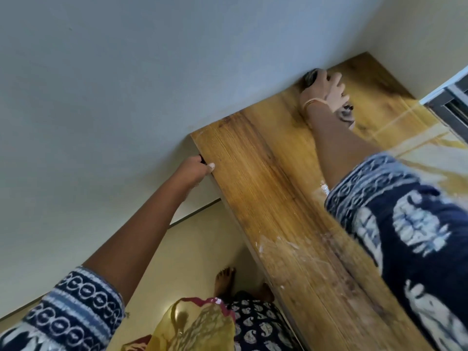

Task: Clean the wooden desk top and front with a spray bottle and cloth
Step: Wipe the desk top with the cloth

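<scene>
Head view: glossy wood-grain table (266, 188), long plank shape, wet streaks. Right hand (326, 91) pressed crumpled dark cloth (345, 115) at far corner by wall, fingers (336, 79) spread. Left hand (197, 171) gripped table's left edge w/ a small dark object, unclear what.

We see a honey-yellow desk (255, 188) with dark wood grain, a pale grey-white wall (126, 72), navy sleeves (410, 224) printed with white motifs, and a mustard scarf (200, 325) edged in maroon.
</scene>
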`<action>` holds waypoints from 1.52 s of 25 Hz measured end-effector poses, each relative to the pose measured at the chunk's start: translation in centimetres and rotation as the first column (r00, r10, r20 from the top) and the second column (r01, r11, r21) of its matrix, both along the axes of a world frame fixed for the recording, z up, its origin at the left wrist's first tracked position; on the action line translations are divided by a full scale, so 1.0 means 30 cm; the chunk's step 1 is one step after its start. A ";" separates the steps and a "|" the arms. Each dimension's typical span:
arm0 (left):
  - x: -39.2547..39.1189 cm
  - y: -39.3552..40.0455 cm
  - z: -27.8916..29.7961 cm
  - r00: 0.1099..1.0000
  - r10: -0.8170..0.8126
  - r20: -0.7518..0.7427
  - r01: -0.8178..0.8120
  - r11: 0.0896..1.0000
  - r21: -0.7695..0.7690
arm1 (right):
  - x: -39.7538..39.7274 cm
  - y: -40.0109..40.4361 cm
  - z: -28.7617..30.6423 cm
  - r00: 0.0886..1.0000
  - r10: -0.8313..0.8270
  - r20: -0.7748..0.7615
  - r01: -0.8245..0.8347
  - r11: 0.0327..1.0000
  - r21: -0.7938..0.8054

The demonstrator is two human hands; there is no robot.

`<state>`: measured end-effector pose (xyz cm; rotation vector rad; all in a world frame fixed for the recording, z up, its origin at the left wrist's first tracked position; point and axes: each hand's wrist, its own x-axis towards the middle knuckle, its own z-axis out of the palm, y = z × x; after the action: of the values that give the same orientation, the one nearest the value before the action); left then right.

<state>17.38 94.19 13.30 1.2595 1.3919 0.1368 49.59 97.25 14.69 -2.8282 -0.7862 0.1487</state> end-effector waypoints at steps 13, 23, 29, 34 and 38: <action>-0.023 -0.044 0.020 0.981 0.191 0.024 -0.189 0.979 -0.072 | -0.461 -0.599 -0.055 0.587 0.781 0.216 -0.810 0.569 0.143; 0.044 -0.377 0.024 0.896 0.400 0.193 -0.422 0.902 0.090 | 0.078 -0.665 -0.035 0.991 0.128 0.042 -0.133 0.980 0.151; 0.030 -0.491 0.041 0.762 0.520 0.385 -0.470 0.854 -0.223 | -0.572 -0.952 -0.107 0.381 0.918 0.113 -0.922 0.368 0.122; 0.036 -0.550 0.082 0.776 0.454 0.437 -0.369 0.890 -0.269 | -0.286 -0.960 -0.089 0.356 0.920 0.163 -0.922 0.317 0.223; 0.044 -0.622 0.075 0.767 0.443 0.464 -0.368 0.896 -0.247 | 0.079 -1.017 -0.063 0.925 0.366 0.101 -0.380 0.901 0.210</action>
<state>18.70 75.52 15.54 0.7037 1.1553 0.6218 51.94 66.76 12.81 -2.4509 -1.2686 0.0272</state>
